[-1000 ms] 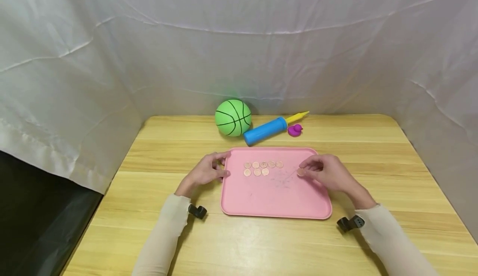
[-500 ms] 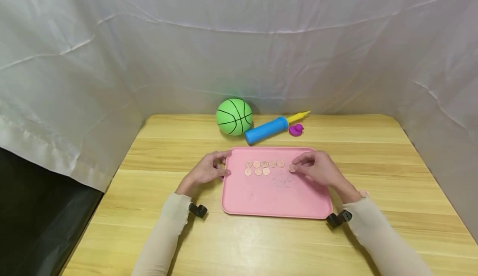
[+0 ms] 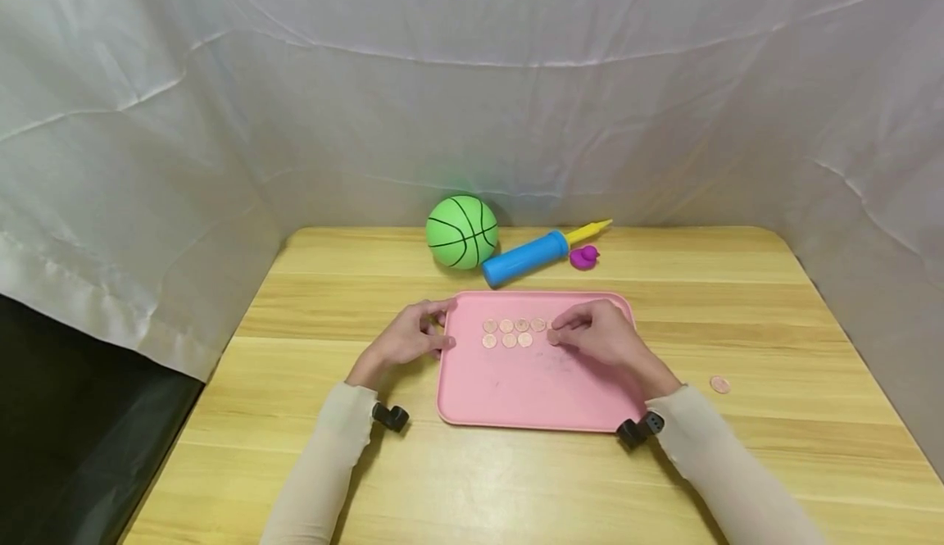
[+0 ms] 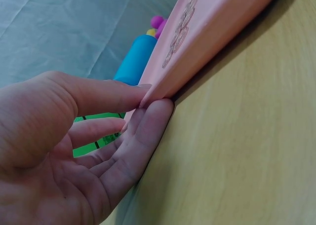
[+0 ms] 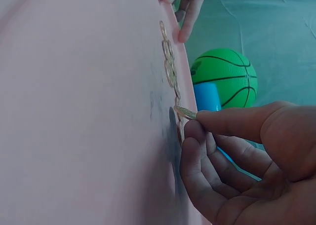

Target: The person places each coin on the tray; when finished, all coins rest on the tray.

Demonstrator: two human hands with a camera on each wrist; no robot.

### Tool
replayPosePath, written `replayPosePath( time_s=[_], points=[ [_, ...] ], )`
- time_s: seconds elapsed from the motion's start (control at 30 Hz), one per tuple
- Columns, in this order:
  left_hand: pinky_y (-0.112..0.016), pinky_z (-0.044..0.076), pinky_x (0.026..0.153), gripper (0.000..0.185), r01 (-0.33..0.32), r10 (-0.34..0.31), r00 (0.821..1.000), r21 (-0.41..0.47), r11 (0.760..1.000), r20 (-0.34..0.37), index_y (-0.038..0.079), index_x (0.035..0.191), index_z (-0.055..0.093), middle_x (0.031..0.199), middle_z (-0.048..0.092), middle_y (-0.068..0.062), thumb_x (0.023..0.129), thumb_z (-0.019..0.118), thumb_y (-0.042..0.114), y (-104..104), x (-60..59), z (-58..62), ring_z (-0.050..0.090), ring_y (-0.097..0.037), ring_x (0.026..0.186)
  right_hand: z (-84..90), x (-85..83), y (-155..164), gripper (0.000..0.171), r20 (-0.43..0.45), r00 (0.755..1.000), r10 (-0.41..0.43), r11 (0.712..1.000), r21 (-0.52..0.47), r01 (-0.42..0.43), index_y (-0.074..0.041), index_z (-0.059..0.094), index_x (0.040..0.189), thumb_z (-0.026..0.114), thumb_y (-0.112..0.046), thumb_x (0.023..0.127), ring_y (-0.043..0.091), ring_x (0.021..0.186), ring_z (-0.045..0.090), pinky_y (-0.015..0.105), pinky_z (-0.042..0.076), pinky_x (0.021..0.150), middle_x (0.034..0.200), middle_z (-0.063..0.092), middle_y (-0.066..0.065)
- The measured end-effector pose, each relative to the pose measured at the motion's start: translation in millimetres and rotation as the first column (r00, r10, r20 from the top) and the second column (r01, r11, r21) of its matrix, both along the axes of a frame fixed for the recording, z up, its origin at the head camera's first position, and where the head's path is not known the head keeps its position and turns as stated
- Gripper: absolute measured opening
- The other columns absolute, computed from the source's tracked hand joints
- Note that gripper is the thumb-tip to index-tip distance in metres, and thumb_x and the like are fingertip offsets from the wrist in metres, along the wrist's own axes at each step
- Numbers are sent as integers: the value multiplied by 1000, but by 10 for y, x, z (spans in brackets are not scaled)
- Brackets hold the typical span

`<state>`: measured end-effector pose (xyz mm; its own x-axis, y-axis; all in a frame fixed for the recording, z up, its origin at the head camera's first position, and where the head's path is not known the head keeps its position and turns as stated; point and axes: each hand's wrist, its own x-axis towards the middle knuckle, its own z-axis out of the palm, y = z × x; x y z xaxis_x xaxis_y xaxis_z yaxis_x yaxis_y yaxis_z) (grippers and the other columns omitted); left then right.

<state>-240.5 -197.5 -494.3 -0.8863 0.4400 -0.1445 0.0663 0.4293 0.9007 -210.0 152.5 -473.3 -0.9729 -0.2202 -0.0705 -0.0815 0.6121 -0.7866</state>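
A pink tray [image 3: 509,397] lies on the table, bearing two rows of coins [image 3: 510,340] toward its far side. My left hand [image 3: 404,336] grips the tray's left rim, thumb on top and fingers against the outside, as the left wrist view shows. Between thumb and fingertips my right hand [image 3: 603,336] pinches a coin [image 5: 186,112], just right of the near row's end. In the right wrist view this coin is tilted, its lower edge close to the tray surface; whether it touches, I cannot tell. The right fingers partly cover the far row's right end.
Behind the tray are a green ball [image 3: 462,232], a blue pump [image 3: 525,259] with a yellow tip and a purple toy duck [image 3: 584,257]. Another coin [image 3: 719,384] lies on the wooden table [image 3: 767,315] right of the tray. A pale curtain [image 3: 516,119] hangs behind.
My right hand has moved left over the tray with the pinched coin, toward the near row. The coin on the table at right has come into sight from behind the arm. The left hand stays put.
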Motion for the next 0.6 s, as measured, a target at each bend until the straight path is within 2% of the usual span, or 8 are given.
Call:
replayPosePath(
  time_s=[0.17, 0.4, 0.6],
  points=[
    [-33, 68, 65, 72, 0, 0, 1000, 2, 1000, -1, 6, 152, 48, 117, 54, -19, 87, 77, -1, 1, -3, 4, 59, -16, 74, 17, -22, -72, 14, 7, 1000, 19, 1000, 19, -19, -10, 80, 99, 81, -18, 88, 13, 78, 69, 24, 59, 73, 89, 79, 4],
    [-33, 68, 65, 72, 8, -8, 1000, -1, 1000, -2, 6, 152, 47, 116, 54, -19, 87, 77, -1, 1, -1, 6, 59, -17, 75, 3, -38, -135, 11, 24, 1000, 19, 999, 32, -19, -9, 80, 98, 75, -12, 89, 12, 76, 67, 25, 60, 70, 90, 78, 6],
    [-33, 68, 65, 72, 9, -9, 1000, -3, 1000, -6, 7, 152, 48, 115, 55, -19, 86, 77, -1, -3, -8, -1, 59, -17, 74, 35, -31, -150, 16, 35, 999, -1, 999, 41, 0, -10, 80, 101, 70, -20, 96, 13, 76, 66, 24, 59, 67, 91, 78, 5]
  ],
)
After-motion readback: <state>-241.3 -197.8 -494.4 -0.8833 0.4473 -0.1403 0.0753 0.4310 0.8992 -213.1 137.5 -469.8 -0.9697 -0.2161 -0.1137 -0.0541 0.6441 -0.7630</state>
